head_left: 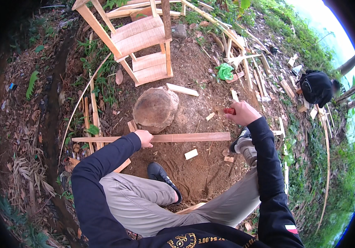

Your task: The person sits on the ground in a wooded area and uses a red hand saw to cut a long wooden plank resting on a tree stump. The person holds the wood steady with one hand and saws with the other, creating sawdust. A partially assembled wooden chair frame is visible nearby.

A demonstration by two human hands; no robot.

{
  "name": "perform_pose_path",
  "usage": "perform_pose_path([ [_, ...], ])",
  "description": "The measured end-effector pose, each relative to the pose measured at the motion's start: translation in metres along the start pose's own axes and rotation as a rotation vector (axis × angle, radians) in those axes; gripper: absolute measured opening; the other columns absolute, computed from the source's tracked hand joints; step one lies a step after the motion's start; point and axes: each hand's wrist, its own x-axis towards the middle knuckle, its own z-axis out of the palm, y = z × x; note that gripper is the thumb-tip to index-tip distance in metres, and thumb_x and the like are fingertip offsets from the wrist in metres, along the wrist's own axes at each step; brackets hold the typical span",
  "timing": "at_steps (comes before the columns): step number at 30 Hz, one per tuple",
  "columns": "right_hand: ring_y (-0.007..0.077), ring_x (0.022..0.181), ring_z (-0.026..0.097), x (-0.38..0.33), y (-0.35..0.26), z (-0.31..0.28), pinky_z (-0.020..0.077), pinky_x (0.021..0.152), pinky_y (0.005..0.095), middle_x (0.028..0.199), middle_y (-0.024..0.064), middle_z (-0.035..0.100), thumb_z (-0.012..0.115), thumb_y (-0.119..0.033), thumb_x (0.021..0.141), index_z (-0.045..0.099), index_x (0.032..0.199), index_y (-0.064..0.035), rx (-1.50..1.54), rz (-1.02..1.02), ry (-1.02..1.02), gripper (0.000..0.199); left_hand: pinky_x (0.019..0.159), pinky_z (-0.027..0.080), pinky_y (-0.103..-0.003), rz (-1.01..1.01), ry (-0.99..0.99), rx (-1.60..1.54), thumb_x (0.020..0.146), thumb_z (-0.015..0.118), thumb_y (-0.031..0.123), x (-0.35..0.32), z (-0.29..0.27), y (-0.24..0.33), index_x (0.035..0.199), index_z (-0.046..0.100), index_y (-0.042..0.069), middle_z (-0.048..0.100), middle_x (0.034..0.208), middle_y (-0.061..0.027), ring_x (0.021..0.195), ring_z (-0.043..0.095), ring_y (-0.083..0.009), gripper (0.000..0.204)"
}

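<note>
Plank [194, 137], left hand [145, 138] hiding part

Even daylight, with the sky [309, 14] glaring white, edges bending.

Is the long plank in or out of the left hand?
In: the left hand closes over the long plank, which sticks out on both sides.
</note>
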Motion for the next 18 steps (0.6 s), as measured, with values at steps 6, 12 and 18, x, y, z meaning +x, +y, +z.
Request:
perform_pose_path([
  [6,0.0404,0.075,0.067,0.000,-0.002,0.000,0.0531,0.070,0.0461,0.075,0.0237,0.066,0.074,-0.035,0.083,0.066,0.082,0.0025,-0.012,0.053,-0.030,0.038,0.079,0.053,-0.047,0.078,0.006,0.015,0.080,0.075,0.036,0.002,0.002,-0.005,0.097,0.068,0.008,0.072,0.088,-0.0160,0.089,0.069,-0.0370,0.034],
  [12,0.0380,0.083,0.069,0.005,-0.011,-0.001,0.0541,0.078,0.0461,0.083,0.0222,0.069,0.074,-0.039,0.082,0.070,0.085,-0.0002,-0.007,0.076,-0.097,0.040,0.079,0.054,-0.046,0.092,-0.060,0.042,0.077,0.078,0.037,-0.001,0.011,-0.012,0.100,0.069,0.009,0.072,0.090,-0.0155,0.089,0.069,-0.0360,0.037],
  [18,0.0338,0.082,0.071,0.006,-0.012,-0.006,0.0578,0.077,0.0423,0.081,0.0214,0.070,0.071,-0.021,0.077,0.072,0.081,-0.0015,-0.082,0.080,-0.142,0.020,0.071,0.056,-0.038,-0.038,-0.370,-0.348,0.090,0.064,0.056,-0.021,-0.107,0.066,0.105,0.070,0.004,0.072,0.084,-0.0137,0.078,0.072,-0.0190,0.054],
])
